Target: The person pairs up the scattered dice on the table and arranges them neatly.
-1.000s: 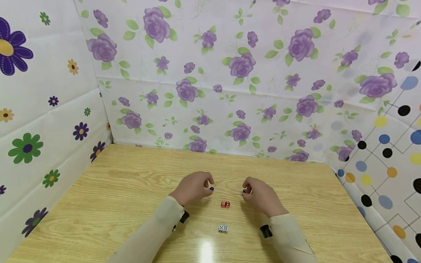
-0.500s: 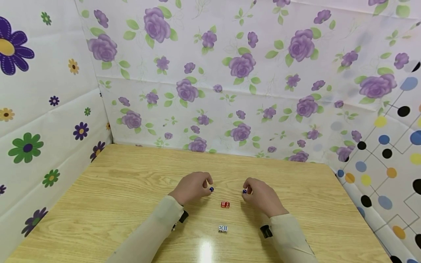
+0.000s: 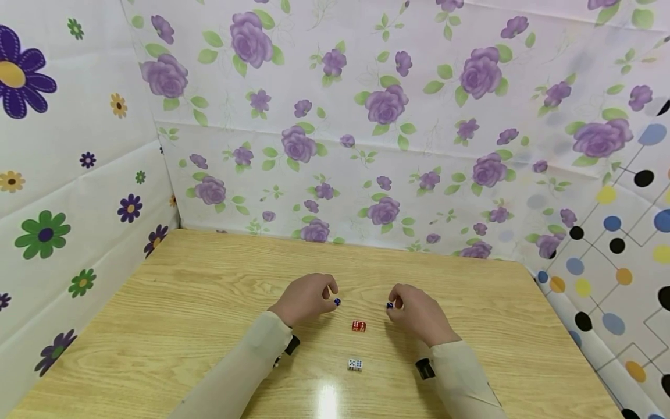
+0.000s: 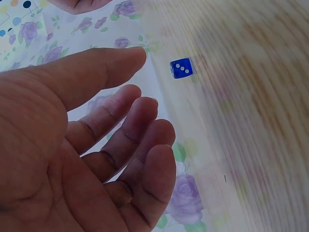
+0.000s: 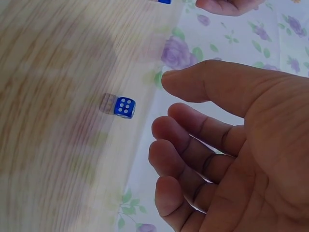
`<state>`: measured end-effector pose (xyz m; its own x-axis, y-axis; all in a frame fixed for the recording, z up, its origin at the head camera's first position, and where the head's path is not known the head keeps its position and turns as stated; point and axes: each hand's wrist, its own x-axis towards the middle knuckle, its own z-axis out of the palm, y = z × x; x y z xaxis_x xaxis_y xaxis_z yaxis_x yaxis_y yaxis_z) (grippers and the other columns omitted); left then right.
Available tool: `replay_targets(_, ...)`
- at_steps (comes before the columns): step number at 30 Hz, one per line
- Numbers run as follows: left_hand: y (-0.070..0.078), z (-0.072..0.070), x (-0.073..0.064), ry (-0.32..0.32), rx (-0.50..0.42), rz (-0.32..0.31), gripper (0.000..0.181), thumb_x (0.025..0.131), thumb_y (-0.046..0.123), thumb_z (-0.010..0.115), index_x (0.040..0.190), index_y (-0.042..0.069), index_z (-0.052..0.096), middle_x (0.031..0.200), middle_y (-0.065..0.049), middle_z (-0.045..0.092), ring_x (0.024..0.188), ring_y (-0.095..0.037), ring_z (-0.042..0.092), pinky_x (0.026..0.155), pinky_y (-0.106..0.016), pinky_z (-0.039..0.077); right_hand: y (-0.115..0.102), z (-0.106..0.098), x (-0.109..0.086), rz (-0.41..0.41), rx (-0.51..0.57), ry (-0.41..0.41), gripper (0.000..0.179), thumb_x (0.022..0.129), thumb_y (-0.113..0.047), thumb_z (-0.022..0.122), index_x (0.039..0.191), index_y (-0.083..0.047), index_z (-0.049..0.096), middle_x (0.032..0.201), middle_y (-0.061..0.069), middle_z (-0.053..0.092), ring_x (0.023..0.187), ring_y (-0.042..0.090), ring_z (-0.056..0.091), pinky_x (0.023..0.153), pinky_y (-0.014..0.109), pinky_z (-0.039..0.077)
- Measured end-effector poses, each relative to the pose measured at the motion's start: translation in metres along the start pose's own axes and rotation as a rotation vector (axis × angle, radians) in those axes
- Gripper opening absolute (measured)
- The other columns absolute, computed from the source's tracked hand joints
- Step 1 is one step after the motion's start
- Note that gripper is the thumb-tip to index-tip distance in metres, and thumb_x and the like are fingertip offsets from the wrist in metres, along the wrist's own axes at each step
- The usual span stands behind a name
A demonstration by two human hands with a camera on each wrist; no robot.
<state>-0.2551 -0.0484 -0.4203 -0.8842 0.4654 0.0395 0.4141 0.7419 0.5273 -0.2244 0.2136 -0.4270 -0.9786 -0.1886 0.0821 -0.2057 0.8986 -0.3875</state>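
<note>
A blue die [image 3: 337, 302] lies on the table just off the fingertips of my left hand [image 3: 300, 301]. In the left wrist view this die [image 4: 181, 68] shows three white pips, and the loosely bent fingers [image 4: 159, 164] and thumb are apart from it. Opposite, a second blue die [image 3: 389, 305] sits close to my right hand [image 3: 421, 317]. The right wrist view has that die [image 5: 125, 108] with six pips on one face, beyond the relaxed thumb and fingers [image 5: 166, 159]. Neither hand holds anything.
Between the hands and a little nearer, two red dice [image 3: 358, 326] stand side by side. Closer to the front are two white dice [image 3: 355, 365], also side by side. Flowered cloth [image 3: 324, 145] hangs behind the wooden table [image 3: 209, 279], with patterned cloths at both sides.
Both hands have drawn back very slightly from the blue dice, most visibly the right one, so its die shows more fully. The dice have stayed in place.
</note>
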Motion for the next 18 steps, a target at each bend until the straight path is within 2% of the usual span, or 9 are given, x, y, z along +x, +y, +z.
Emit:
replay_targets(7,-0.0002,-0.0006,-0.0006,-0.01,0.004,-0.006,0.025,0.085,0.026,0.071,0.106,0.014,0.065,0.083,0.006,0.056,0.069,-0.012,0.052,0.063,-0.032,0.044,0.0,0.0016,0.0013,0.0,0.0,-0.005,0.012,0.084,-0.02,0.07,0.093,-0.013,0.065,0.086,0.0,0.057,0.07,0.014,0.049,0.063,0.033,0.042)
replay_targets(18,-0.0014,-0.002,-0.0014,-0.003,-0.012,-0.007,0.031,0.086,0.034,0.068,0.11,0.013,0.064,0.089,0.004,0.058,0.075,-0.013,0.053,0.066,-0.033,0.045,0.001,0.0012,0.0003,0.007,-0.041,0.013,0.018,0.085,-0.025,0.071,0.096,-0.013,0.064,0.087,0.001,0.059,0.069,0.013,0.05,0.064,0.034,0.044)
